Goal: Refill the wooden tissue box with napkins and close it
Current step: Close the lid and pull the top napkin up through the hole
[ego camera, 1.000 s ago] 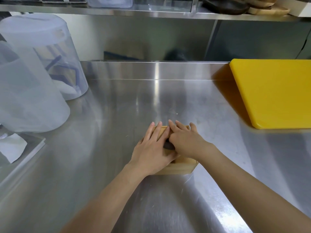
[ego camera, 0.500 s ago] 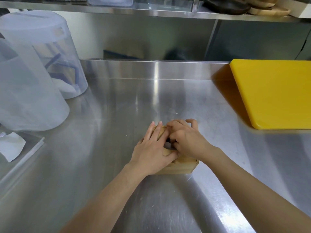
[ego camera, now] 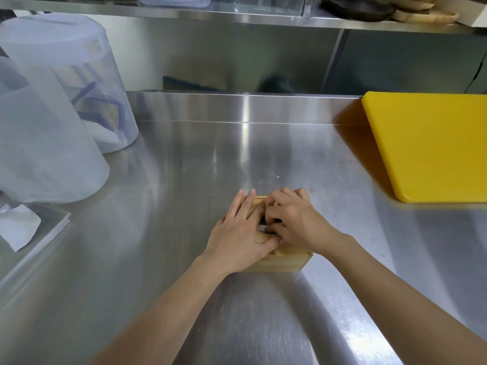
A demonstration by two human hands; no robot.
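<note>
Your left hand (ego camera: 241, 234) lies flat, fingers spread, pressing the wooden tissue box (ego camera: 283, 260) on the steel counter (ego camera: 184, 180), directly under both hands. Its long axis appears to run away from you, tilted slightly left. Your right hand (ego camera: 296, 222) curls over the lid slot, apparently pinching a white napkin edge (ego camera: 263, 227).

Counter (ego camera: 184, 180): brushed steel, glossy, streaked glare, fine scratches. Box (ego camera: 287, 260) under my hands: pale wood, smooth, matt. Sliver of white paper (ego camera: 262, 227) in its slot. Board (ego camera: 432, 143): yellow plastic, matt, smooth. Tubs (ego camera: 52, 114): frosted translucent plastic. Shelf (ego camera: 237, 14): steel, shiny. Bowls (ego camera: 355, 6) on it: dark wood. Tray (ego camera: 50, 233) at left: clear plastic, crumpled paper inside.
</note>
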